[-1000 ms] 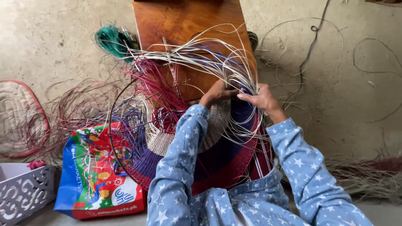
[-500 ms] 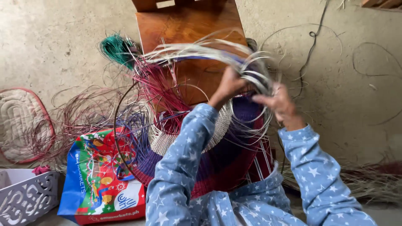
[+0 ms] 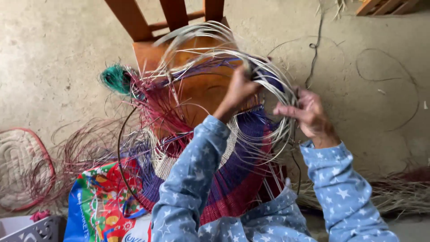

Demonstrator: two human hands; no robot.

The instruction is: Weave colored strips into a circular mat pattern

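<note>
Before me stands a brown wooden chair on the bare concrete floor. At my left lie a colourful printed plastic bag, a pale woven oval mat, and a grey plastic openwork basket.

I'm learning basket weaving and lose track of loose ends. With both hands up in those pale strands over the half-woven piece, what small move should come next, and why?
Probably draw the looped pale strands down toward the purple and red weaving. The left hand and right hand both grip the bundle, raised in a wide arc above the wooden chair, apart from the woven edge.
</note>
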